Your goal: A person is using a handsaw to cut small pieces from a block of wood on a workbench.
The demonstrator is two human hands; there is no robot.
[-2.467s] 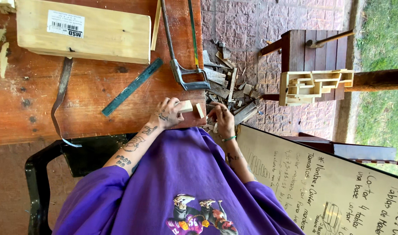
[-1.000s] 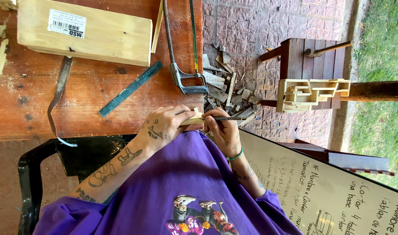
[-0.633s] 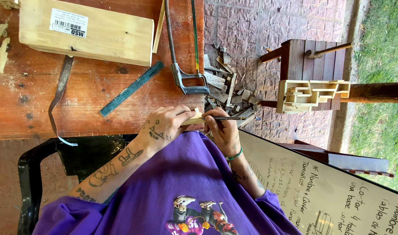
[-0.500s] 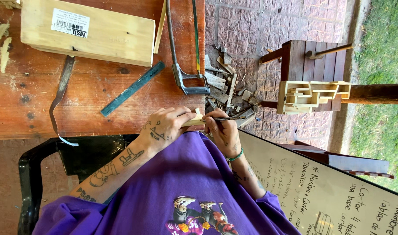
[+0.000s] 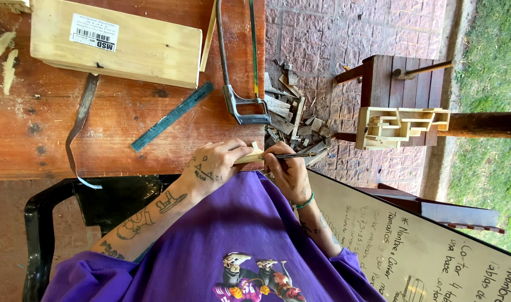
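My left hand (image 5: 216, 165), its forearm tattooed, grips a small pale wood piece (image 5: 250, 158) at the edge of the reddish wooden table (image 5: 126, 145). My right hand (image 5: 286, 170), with a green band on the wrist, holds a thin pencil (image 5: 295, 156) whose tip lies against that wood piece. Both hands are close together just above my purple shirt (image 5: 233, 240).
On the table lie a large pale wood block (image 5: 115, 47), a hacksaw (image 5: 238, 72), a green ruler (image 5: 172, 116) and a bent metal strip (image 5: 79, 128). Wood scraps (image 5: 294, 120) litter the brick floor. A stool bearing a wooden lattice model (image 5: 398, 126), a written board (image 5: 434, 251) and a black chair (image 5: 48, 223) stand around.
My hands have come down from the table edge toward my shirt and closed together. The right hand now presses the pencil to the wood piece; little has moved in the last second.
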